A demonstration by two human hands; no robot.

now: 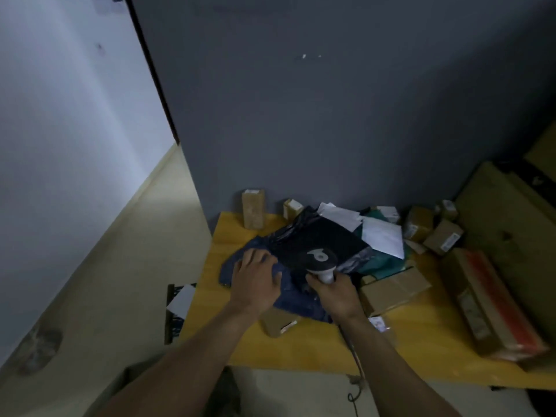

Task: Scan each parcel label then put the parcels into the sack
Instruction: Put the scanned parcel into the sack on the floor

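A pile of parcels lies on a yellow table [421, 341]. My left hand [257, 281] rests flat on a dark blue soft parcel [301, 299] at the front of the pile, fingers curled over its upper edge. My right hand [335, 291] grips the handle of a white and black barcode scanner [320, 260], whose head points away from me over a black poly bag [325, 236]. The scanner's cable [353, 353] runs down past my right forearm. No label shows on the blue parcel. No sack can be made out.
Small cardboard boxes [253, 209] stand along the grey wall. White envelopes [382, 236], a teal bag and more boxes [391, 288] lie to the right, with a long orange-taped carton [487, 299] at the table's right. A black crate [176, 311] stands on the floor at left.
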